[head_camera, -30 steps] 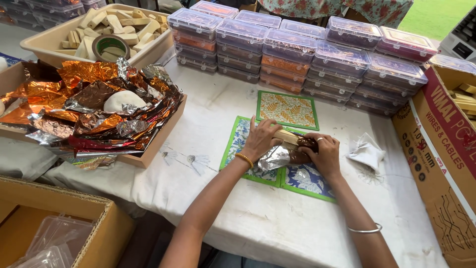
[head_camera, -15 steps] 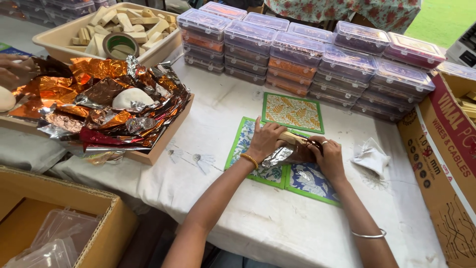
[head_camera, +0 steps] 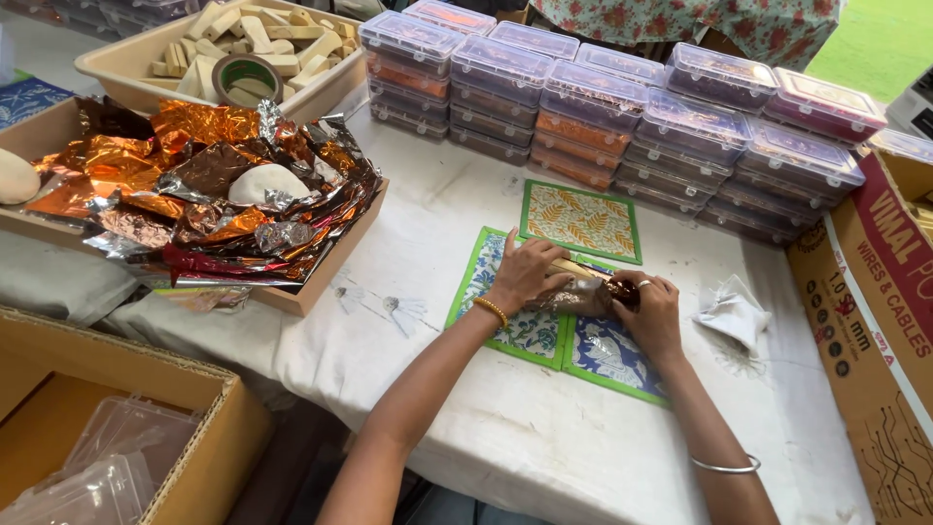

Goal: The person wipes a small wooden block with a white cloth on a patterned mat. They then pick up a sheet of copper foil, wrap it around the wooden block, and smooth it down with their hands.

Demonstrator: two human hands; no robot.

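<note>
White-clothed surface [head_camera: 544, 437], stacked plastic boxes [head_camera: 622, 97] far. Both hands, left [head_camera: 525, 277] and right [head_camera: 649, 313], clench a foil-wrapped bar [head_camera: 580, 292] at its ends. Foil looks thin, crinkly, slippery; likely light, stiff inside.

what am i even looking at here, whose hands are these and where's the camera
The camera sits on a person's head and looks down, so the two bare arms reaching in from the bottom are that person's own. There is no machine here.

The left hand and the right hand together hold a small foil-wrapped piece, brown and shiny, pressed between them. Under it lie patterned cards with green borders, on a table covered by a white cloth.

To the left is a cardboard tray of crumpled orange and silver foil sheets. Behind that, a tray of wooden blocks with a roll of tape. Along the back stand stacks of clear lidded plastic boxes. Cardboard boxes sit at both sides.
</note>
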